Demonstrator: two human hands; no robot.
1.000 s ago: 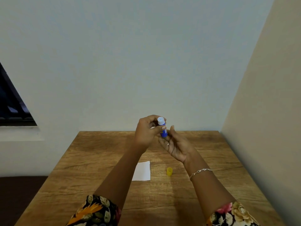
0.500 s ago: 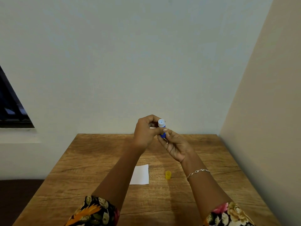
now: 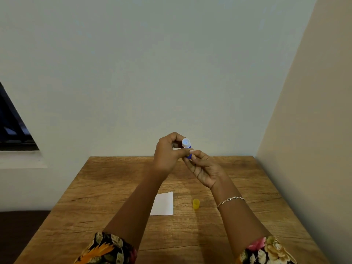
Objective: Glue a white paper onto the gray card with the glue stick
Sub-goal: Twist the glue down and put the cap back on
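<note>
A blue glue stick (image 3: 186, 145) with a pale open top is held up above the far part of the wooden table (image 3: 114, 187). My left hand (image 3: 167, 155) grips its upper body with thumb and fingers. My right hand (image 3: 203, 168) pinches its lower end, palm turned up. The stick's yellow cap (image 3: 196, 203) stands on the table below my right wrist. A white paper (image 3: 163, 203) lies flat beside the cap, partly hidden by my left forearm. No gray card shows in the view.
The table is pushed into a corner, with a pale wall behind and a beige wall (image 3: 314, 149) along its right edge. A dark window (image 3: 13, 130) is at the far left. Floral sleeves show at the bottom edge.
My right fingers have closed in on the lower end of the glue stick. Both hands stay raised in about the same spot; the paper and cap have not moved.
</note>
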